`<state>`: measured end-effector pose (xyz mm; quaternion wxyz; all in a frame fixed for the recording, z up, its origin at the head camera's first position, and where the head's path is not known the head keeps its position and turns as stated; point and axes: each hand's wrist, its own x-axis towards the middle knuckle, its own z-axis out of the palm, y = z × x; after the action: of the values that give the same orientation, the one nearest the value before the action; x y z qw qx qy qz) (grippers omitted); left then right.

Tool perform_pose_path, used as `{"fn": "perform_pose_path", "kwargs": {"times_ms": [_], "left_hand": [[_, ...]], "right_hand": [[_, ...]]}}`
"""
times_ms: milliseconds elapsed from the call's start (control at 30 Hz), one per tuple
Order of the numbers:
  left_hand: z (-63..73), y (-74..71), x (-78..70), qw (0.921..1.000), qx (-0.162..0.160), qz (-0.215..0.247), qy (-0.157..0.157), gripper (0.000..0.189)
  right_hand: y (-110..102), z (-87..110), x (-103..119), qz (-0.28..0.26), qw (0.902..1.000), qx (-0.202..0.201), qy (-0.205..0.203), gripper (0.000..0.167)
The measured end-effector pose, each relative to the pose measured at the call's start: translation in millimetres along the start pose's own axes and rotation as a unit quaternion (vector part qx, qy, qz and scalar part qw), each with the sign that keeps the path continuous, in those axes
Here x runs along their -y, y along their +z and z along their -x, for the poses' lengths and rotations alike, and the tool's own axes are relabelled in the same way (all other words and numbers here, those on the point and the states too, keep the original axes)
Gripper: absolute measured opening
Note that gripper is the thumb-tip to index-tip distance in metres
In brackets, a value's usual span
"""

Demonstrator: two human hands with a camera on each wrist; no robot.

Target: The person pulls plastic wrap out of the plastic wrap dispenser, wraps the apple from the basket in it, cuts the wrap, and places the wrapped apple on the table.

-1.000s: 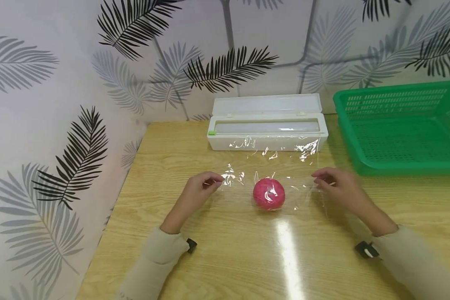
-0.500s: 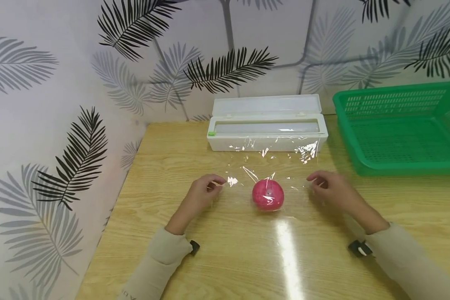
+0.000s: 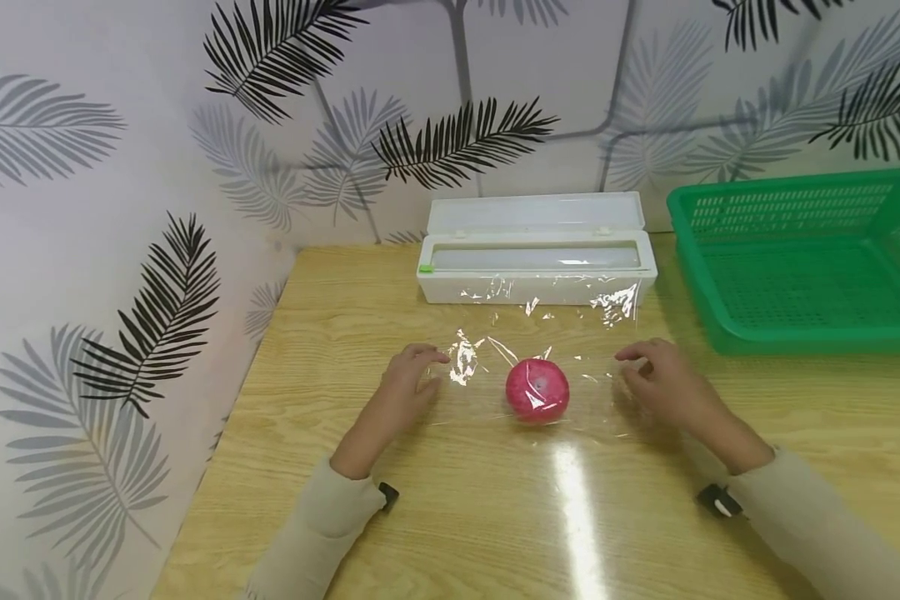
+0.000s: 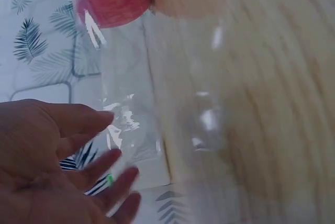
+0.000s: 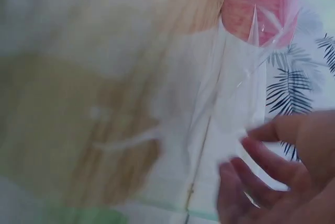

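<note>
A round pink-red fruit-like thing (image 3: 537, 391) sits on the wooden table under a sheet of clear cling film (image 3: 487, 392). The film stretches forward from a white cling film dispenser (image 3: 540, 287), whose lid stands up. At the film's left edge is my left hand (image 3: 403, 387), thumb and fingers spread apart; in the left wrist view the hand (image 4: 63, 161) holds nothing. My right hand (image 3: 667, 383) hovers at the film's right edge, fingers loosely bent. In the right wrist view, the thumb and forefinger tips of that hand (image 5: 282, 166) come close together, somewhat blurred.
A green plastic basket (image 3: 825, 337) stands at the back right, beside the dispenser. Behind the table rises a wall (image 3: 525, 67) with a leaf pattern. A small green slider (image 3: 426, 268) sits at the dispenser's left end.
Both hands have come slightly inward and eased from their pinch on the film's edges. The film has settled lower over the pink-red thing. My left thumb and fingers have spread.
</note>
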<state>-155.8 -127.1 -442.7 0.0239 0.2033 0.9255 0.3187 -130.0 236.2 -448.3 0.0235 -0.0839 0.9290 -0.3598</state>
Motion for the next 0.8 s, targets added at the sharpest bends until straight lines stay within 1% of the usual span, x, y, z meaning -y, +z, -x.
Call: {"fn": "perform_pose_path", "kwargs": {"times_ms": [33,100,133,167,200,233,300,367,400,433,467,533,567,633,667,733,800], "left_hand": [[1.3,-0.4,-0.7,0.9995,-0.011,-0.023,0.019,0.028],[4.2,-1.4,-5.7,0.9952,-0.034,-0.055,0.072,0.027],[6.1,-1.6,-9.5,0.9914,-0.039,-0.067,0.105,0.027],[8.3,-1.2,-13.6,0.9855,-0.044,-0.074,0.146,0.026],[10.2,-0.3,-18.0,0.9774,-0.046,-0.082,0.189,0.025],[11.9,0.8,-23.0,0.968,-0.043,-0.087,0.231,0.025],[13.5,4.0,-33.2,0.9478,-0.026,-0.107,0.299,0.029],[14.1,10.4,-41.4,0.9296,-0.012,-0.133,0.344,0.035],[13.4,14.1,-44.7,0.9217,-0.008,-0.151,0.357,0.039],[12.6,17.6,-47.8,0.9162,-0.002,-0.17,0.363,0.043],[11.5,21.3,-50.0,0.9122,0.005,-0.186,0.365,0.047],[9.4,28.1,-52.7,0.9118,0.024,-0.213,0.35,0.058],[8.4,31.0,-53.5,0.9116,0.031,-0.225,0.342,0.063],[5.8,35.7,-54.8,0.9147,0.043,-0.241,0.322,0.073],[3.9,37.8,-55.2,0.9156,0.043,-0.245,0.316,0.075],[-0.1,42.1,-56.1,0.9157,0.034,-0.258,0.306,0.077],[-4.8,46.6,-56.9,0.9143,0.014,-0.267,0.305,0.072]], "right_hand": [[-1.1,1.1,2.6,0.015,0.9995,-0.026,-0.013,0.023],[-1.7,4.7,9.1,0.036,0.9954,-0.068,-0.057,0.019],[-0.7,7.2,12.8,0.043,0.9919,-0.082,-0.087,0.017],[1.0,9.4,16.5,0.051,0.9869,-0.089,-0.124,0.017],[3.4,11.7,20.3,0.063,0.9796,-0.091,-0.168,0.017],[6.4,13.9,23.7,0.074,0.9701,-0.088,-0.213,0.019],[13.6,17.7,29.4,0.095,0.9478,-0.076,-0.295,0.024],[21.1,20.4,34.7,0.113,0.9238,-0.066,-0.36,0.032],[24.9,21.1,37.0,0.123,0.9141,-0.063,-0.381,0.037],[28.4,21.5,39.1,0.127,0.9069,-0.059,-0.397,0.04],[31.5,21.6,41.0,0.133,0.9025,-0.056,-0.406,0.042],[36.5,21.4,44.1,0.146,0.8998,-0.048,-0.409,0.042],[38.2,21.3,45.0,0.156,0.9002,-0.046,-0.404,0.046],[40.6,20.9,46.3,0.175,0.9029,-0.042,-0.391,0.059],[41.3,20.3,47.0,0.187,0.9034,-0.042,-0.383,0.064],[43.1,18.8,47.5,0.206,0.905,-0.041,-0.37,0.069],[45.2,16.9,48.2,0.214,0.9094,-0.039,-0.355,0.069]]}}
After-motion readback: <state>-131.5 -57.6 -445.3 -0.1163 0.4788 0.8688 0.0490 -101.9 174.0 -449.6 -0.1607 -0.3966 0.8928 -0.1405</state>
